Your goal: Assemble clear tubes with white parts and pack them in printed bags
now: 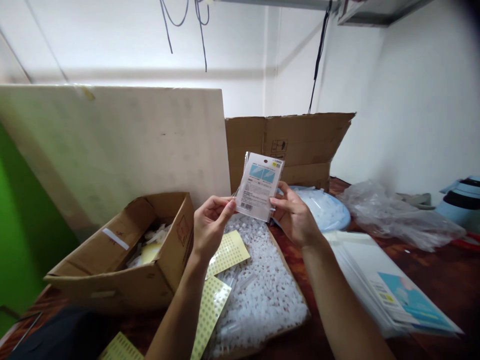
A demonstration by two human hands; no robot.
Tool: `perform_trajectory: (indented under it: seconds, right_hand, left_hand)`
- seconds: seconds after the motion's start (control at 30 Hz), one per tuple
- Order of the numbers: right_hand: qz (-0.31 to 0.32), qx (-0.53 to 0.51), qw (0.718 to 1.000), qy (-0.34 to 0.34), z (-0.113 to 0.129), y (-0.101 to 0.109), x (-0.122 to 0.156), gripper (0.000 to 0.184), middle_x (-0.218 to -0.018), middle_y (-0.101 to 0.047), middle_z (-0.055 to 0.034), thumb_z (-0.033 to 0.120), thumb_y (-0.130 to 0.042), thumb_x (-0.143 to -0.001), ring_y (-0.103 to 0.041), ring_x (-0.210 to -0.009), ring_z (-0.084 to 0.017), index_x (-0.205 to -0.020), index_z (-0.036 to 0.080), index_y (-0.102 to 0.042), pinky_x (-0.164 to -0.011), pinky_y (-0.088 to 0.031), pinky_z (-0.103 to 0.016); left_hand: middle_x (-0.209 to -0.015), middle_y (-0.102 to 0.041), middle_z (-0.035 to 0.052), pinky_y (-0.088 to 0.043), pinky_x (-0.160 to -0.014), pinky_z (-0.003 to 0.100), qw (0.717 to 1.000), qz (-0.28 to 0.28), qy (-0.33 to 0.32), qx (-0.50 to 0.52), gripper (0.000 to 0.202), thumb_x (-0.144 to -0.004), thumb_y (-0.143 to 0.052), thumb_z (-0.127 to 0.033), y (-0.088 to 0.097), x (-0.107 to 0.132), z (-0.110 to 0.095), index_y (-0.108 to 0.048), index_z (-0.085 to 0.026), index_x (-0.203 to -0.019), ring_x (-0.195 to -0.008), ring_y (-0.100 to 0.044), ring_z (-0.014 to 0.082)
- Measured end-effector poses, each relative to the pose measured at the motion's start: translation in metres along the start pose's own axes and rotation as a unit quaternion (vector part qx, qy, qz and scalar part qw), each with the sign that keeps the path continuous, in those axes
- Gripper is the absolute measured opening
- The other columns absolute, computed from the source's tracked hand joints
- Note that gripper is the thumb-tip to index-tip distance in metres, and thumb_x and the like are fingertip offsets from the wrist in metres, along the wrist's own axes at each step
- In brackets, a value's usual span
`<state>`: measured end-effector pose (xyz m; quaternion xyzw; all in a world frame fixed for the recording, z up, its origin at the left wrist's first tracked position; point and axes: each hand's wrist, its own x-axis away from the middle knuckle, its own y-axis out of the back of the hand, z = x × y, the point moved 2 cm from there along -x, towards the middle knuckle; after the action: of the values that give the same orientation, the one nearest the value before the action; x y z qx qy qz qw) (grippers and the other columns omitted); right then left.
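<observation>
Between both hands I hold up a flat plastic packet [258, 185] with a white printed card inside, its hang hole at the top and a barcode near the bottom. My left hand [212, 220] pinches the packet's lower left edge between thumb and fingers. On the opposite edge, my right hand [294, 212] grips it the same way. Below the packet lies a tray of small white pieces [258, 295]. Yellow sticker sheets [213, 305] with rows of small dots rest partly on those pieces, near my left forearm.
An open cardboard box [120, 285] with scraps stands at left. To the right are a stack of packets with printed cards [386, 285], a blue basin [343, 215] of white pieces and crumpled clear plastic [397, 215]. A large cardboard flap [300, 135] and a white board [150, 145] stand behind.
</observation>
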<state>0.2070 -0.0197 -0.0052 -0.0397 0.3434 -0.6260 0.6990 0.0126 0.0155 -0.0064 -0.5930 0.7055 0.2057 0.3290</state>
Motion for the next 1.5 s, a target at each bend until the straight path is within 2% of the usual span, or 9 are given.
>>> perform_trajectory:
  seconds: [0.3,0.53,0.7,0.83,0.93,1.07,1.2,1.37,1.5]
  right_hand:
    - [0.025,0.002,1.000,0.001,-0.006,-0.004,-0.002,0.037,-0.108,-0.077,-0.0038,0.022,-0.075,-0.082,-0.072,-0.100,-0.026,-0.117,0.027,-0.062,-0.072,-0.062,-0.035]
    - [0.018,0.022,1.000,-0.002,-0.010,-0.003,-0.003,0.040,-0.111,-0.076,-0.0045,0.024,-0.076,-0.082,-0.073,-0.094,-0.024,-0.119,0.027,-0.061,-0.067,-0.058,-0.032]
    - [0.020,0.013,1.000,-0.001,-0.010,-0.003,-0.004,0.040,-0.110,-0.076,-0.0053,0.022,-0.075,-0.083,-0.073,-0.098,-0.026,-0.119,0.026,-0.060,-0.070,-0.060,-0.033]
    - [0.029,0.000,1.000,-0.001,-0.008,-0.005,-0.003,0.032,-0.115,-0.075,-0.0087,0.036,-0.070,-0.091,-0.071,-0.107,-0.028,-0.119,0.024,-0.060,-0.076,-0.062,-0.037]
    - [0.038,0.024,0.999,0.009,-0.006,-0.007,-0.001,0.044,-0.122,-0.073,-0.0111,0.047,-0.074,-0.090,-0.070,-0.112,-0.031,-0.123,0.023,-0.057,-0.080,-0.063,-0.039]
    - [0.014,0.077,0.997,0.016,-0.008,-0.012,0.000,0.068,-0.124,-0.072,-0.0111,0.034,-0.092,-0.074,-0.070,-0.113,-0.032,-0.127,0.025,-0.050,-0.088,-0.063,-0.043]
    - [-0.015,0.104,0.994,0.024,-0.010,-0.014,0.000,0.059,-0.120,-0.073,-0.0113,0.031,-0.092,-0.075,-0.072,-0.107,-0.032,-0.120,0.024,-0.054,-0.088,-0.064,-0.047]
    - [0.049,0.068,0.996,0.004,-0.005,-0.007,0.002,0.059,-0.128,-0.071,-0.0098,0.029,-0.088,-0.079,-0.067,-0.120,-0.033,-0.128,0.026,-0.056,-0.093,-0.063,-0.048]
    - [0.071,0.042,0.996,-0.019,-0.001,-0.001,0.004,0.054,-0.127,-0.072,-0.0103,0.027,-0.083,-0.083,-0.066,-0.124,-0.033,-0.131,0.027,-0.058,-0.093,-0.064,-0.049]
  left_hand:
    - [-0.083,-0.077,0.0038,-0.061,-0.071,0.022,0.997,-0.065,0.040,0.031,0.019,-0.085,-0.081,-0.030,0.000,0.000,-0.001,-0.070,-0.016,-0.079,-0.073,-0.071,0.0118]
    - [-0.082,-0.076,0.0030,-0.058,-0.070,0.019,0.996,-0.082,0.047,0.000,0.023,-0.080,-0.085,-0.029,0.002,0.000,-0.004,-0.067,-0.016,-0.074,-0.070,-0.069,0.0098]
    - [-0.082,-0.076,0.0031,-0.059,-0.069,0.020,0.996,-0.079,0.048,-0.016,0.023,-0.080,-0.084,-0.030,0.001,0.001,-0.007,-0.067,-0.016,-0.074,-0.071,-0.069,0.0102]
    - [-0.086,-0.077,0.0047,-0.060,-0.072,0.022,0.996,-0.075,0.031,-0.039,0.022,-0.081,-0.083,-0.030,0.001,0.001,-0.011,-0.067,-0.016,-0.075,-0.074,-0.071,0.0119]
    - [-0.090,-0.077,0.0058,-0.062,-0.077,0.025,0.997,-0.065,0.008,-0.049,0.020,-0.081,-0.083,-0.028,0.000,0.003,-0.012,-0.067,-0.016,-0.076,-0.080,-0.074,0.0146]
    - [-0.090,-0.077,0.0058,-0.063,-0.077,0.027,0.996,-0.043,-0.029,-0.072,0.018,-0.082,-0.082,-0.025,-0.004,0.006,-0.014,-0.067,-0.016,-0.079,-0.080,-0.075,0.0159]
    - [-0.089,-0.077,0.0054,-0.062,-0.076,0.026,0.995,-0.045,-0.027,-0.087,0.019,-0.082,-0.082,-0.027,-0.005,0.006,-0.016,-0.067,-0.016,-0.078,-0.079,-0.074,0.0158]
    - [-0.080,-0.076,0.0044,-0.059,-0.067,0.023,0.995,-0.067,0.052,-0.056,0.022,-0.082,-0.082,-0.033,0.001,0.002,-0.010,-0.070,-0.016,-0.076,-0.070,-0.071,0.0137]
    - [-0.081,-0.076,0.0041,-0.057,-0.066,0.021,0.996,-0.055,0.061,-0.020,0.022,-0.082,-0.083,-0.032,0.003,0.000,-0.007,-0.070,-0.016,-0.075,-0.069,-0.069,0.0119]
